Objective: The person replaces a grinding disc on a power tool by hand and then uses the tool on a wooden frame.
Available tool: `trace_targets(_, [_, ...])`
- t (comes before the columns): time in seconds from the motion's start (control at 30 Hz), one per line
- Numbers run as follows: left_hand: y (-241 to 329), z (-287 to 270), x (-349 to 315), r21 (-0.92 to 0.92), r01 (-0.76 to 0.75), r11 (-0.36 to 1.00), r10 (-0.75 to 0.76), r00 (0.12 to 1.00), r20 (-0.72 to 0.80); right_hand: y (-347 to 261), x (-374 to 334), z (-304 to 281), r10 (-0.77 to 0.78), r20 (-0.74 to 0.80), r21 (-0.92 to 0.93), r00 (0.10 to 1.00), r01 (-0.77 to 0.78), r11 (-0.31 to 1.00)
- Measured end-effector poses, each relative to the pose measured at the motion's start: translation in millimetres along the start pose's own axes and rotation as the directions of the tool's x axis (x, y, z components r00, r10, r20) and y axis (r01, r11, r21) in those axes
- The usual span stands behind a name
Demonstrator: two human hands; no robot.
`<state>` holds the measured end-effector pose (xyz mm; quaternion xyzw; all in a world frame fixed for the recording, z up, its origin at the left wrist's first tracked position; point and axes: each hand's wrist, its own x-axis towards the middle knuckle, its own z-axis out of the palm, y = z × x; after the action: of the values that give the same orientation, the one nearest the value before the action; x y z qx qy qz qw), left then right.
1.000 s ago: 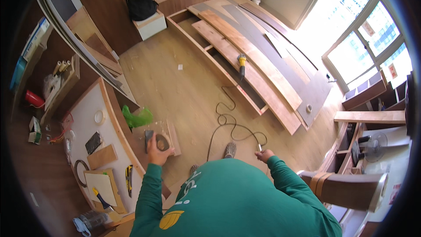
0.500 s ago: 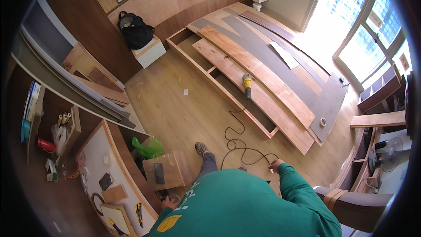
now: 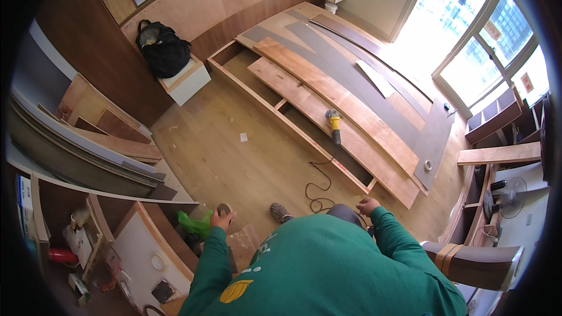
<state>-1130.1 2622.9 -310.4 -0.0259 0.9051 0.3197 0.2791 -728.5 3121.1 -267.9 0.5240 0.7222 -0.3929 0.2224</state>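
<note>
The long plank carries the yellow power tool, whose black cord is probably best kept slack, clear of the shoe. The right hand is right of the cord, its grip unclear; the left hand grips a dark round piece at its fingertips.

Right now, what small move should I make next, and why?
I'd probably draw the black cord aside with your right hand: it loops on the floor near your patterned shoe and might snag, while your left hand appears occupied with a dark round object.
</note>
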Motion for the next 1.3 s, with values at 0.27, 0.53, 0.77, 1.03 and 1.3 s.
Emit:
trace_targets(0.27, [-6.1, 25.4, 29.2, -0.147, 0.111, 0.983, -0.104, 0.993, 0.058, -85.3, 36.6, -8.4, -0.136, 0.006, -0.061, 0.991, 0.136, 0.989])
trace_targets(0.53, [-79.6, 21.8, -101.3, 0.2, 0.371, 0.907, -0.408, 0.891, 0.197, -113.0, 90.1, 2.7, -0.047, 0.302, -0.516, 0.952, 0.205, 0.832])
trace_targets(0.77, [-87.8, 17.4, -134.3, 0.175, 0.565, 0.806, -0.584, 0.808, 0.077, -164.5, 220.2, 16.0, -0.236, 0.511, -0.596, 0.826, 0.539, 0.595])
trace_targets(1.03, [3.6, 5.5, -71.5, 0.162, 0.512, 0.844, -0.519, 0.855, -0.002, -327.8, 339.2, -27.1, -0.561, 0.337, -0.576, 0.756, 0.637, 0.513])
trace_targets(1.3, [101.2, -27.7, -6.7, 0.279, 0.377, 0.883, -0.414, 0.906, 0.085, -352.9, 353.5, -96.4, -0.141, 0.242, -0.3, 0.96, 0.212, 0.93])
